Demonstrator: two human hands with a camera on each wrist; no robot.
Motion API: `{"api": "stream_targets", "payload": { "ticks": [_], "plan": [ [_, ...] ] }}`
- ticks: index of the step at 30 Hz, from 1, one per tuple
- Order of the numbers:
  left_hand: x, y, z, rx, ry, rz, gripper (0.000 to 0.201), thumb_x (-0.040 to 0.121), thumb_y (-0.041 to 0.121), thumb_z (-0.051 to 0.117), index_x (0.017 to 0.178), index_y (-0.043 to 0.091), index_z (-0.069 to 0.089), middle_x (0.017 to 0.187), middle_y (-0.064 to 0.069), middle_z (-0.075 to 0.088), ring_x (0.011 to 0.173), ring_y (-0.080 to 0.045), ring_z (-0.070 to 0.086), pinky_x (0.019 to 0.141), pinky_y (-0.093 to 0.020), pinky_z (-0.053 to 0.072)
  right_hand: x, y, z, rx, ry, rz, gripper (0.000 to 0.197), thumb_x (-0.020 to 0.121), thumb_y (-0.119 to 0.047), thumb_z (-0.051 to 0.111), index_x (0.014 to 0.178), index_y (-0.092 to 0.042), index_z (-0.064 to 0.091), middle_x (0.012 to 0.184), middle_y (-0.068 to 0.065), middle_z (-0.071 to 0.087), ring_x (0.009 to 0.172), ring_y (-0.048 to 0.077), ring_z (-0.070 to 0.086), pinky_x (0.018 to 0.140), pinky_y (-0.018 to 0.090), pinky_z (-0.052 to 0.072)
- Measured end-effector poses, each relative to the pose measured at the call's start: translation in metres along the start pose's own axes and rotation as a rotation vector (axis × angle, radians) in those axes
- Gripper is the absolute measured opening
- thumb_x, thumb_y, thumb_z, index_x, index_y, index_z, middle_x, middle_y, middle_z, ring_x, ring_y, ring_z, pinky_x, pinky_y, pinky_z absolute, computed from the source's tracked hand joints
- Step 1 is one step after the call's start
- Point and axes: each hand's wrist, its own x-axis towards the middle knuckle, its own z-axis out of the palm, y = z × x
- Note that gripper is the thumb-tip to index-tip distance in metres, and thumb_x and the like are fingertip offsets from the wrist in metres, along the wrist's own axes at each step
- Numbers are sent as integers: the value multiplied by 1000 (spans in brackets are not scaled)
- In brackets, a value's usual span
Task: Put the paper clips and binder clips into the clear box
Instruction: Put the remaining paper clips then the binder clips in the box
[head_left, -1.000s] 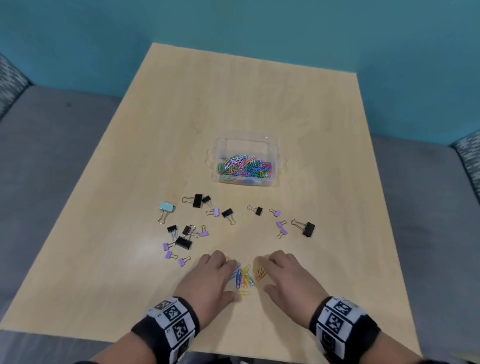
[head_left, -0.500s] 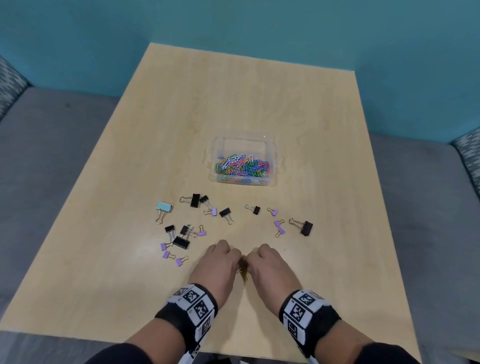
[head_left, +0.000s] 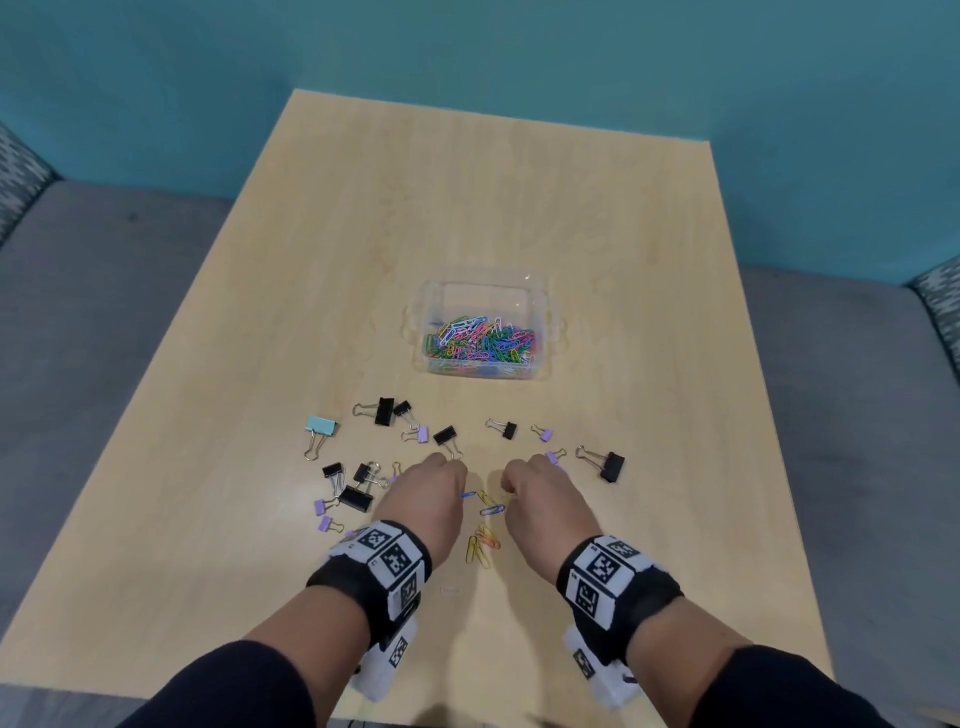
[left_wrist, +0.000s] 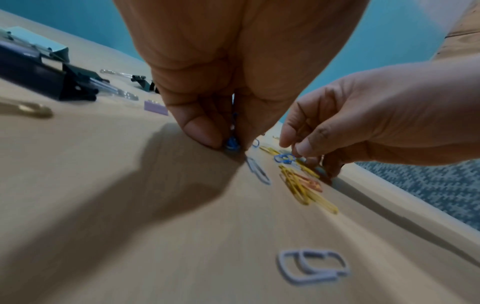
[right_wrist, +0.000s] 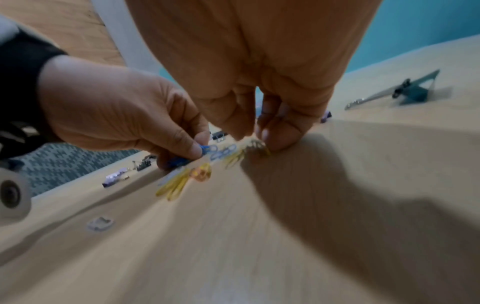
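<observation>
Left hand (head_left: 427, 500) pinching blue clip (left_wrist: 231, 143), right hand (head_left: 540, 500) pinching yellow clips (right_wrist: 255, 147); clear box (head_left: 540, 332) lies straight ahead, approx. equally near both.

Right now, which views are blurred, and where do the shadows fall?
Head view: sharp, soft glare on the table. Left wrist view: foreground blurred, white paper clip smeared, left hand shadowing lower left. Right wrist view: blurred throughout, right hand shadowing right.

Table (head_left: 519, 218): pale wood-grain top, smooth, faint sheen. Clear box (head_left: 485, 291): glossy transparent plastic. Paper clips (head_left: 483, 545) between the hands: coloured coated wire, smooth. Binder clips (head_left: 610, 465): matt bodies, shiny metal wire handles. Wristbands (head_left: 387, 558): black cloth.
</observation>
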Motion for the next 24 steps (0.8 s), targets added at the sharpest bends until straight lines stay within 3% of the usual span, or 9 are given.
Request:
{"api": "stream_targets", "payload": {
  "ticks": [3,4,7,9,11,13,15,21,24],
  "plan": [
    [-7,-7,-4,-59,14,-9,3,88,17,54,87,16,52,88,1,44,71,-19,49,60,-27,35,-15,5,-6,-30,-1,11,27,87,-31,58,109,-20,47,107,1,41,98,22,43,76,32,41],
    [-12,-10,-3,-100,27,-27,9,87,22,56,92,17,51,92,1,44,73,-18,49,61,-28,37,-21,8,-5,-30,-20,33,32,86,-35,60,111,-21,46,109,1,40,99,22,43,77,32,42],
    [-27,-14,4,-181,38,-74,29,84,33,61,107,21,48,103,1,42,84,-18,50,71,-32,45,-30,8,4,-11,-34,48,33,88,-29,58,117,-23,44,112,1,39,98,22,43,77,31,42],
    [-27,-9,9,-148,45,-69,29,87,30,59,112,21,49,107,0,42,91,-19,48,76,-34,47,-26,3,12,-17,-2,13,24,90,-18,53,113,-21,45,109,2,40,96,22,43,74,31,40],
    [-23,-1,11,-122,62,-30,19,90,24,55,108,20,50,106,0,43,90,-18,47,72,-32,46,-18,-2,15,-39,21,-13,21,88,-9,51,104,-21,43,103,1,40,90,21,41,67,30,34],
    [-19,5,9,-98,74,1,7,91,17,52,93,20,46,101,0,43,81,-16,42,65,-28,39,-10,-5,14,-65,20,-41,24,86,-4,51,101,-21,43,101,1,41,87,19,39,65,28,31],
    [-15,7,8,-79,73,1,21,88,10,49,82,23,35,93,0,41,75,-15,36,61,-27,31,-5,-6,12,-70,5,-61,24,86,-3,49,103,-19,46,103,2,43,89,20,42,67,28,31],
    [-8,13,-1,-48,15,-8,24,80,-1,43,78,21,33,85,2,31,75,-16,32,62,-26,27,3,-14,2,-59,-47,-38,17,84,-2,42,86,-20,42,91,2,42,82,20,39,66,29,28],
    [-7,13,-3,-28,-16,3,25,78,-3,41,78,21,34,84,2,33,74,-18,35,62,-28,29,4,-15,-1,-98,-76,-50,15,86,-4,43,88,-19,44,97,5,49,80,20,38,65,30,28]
  ]
}}
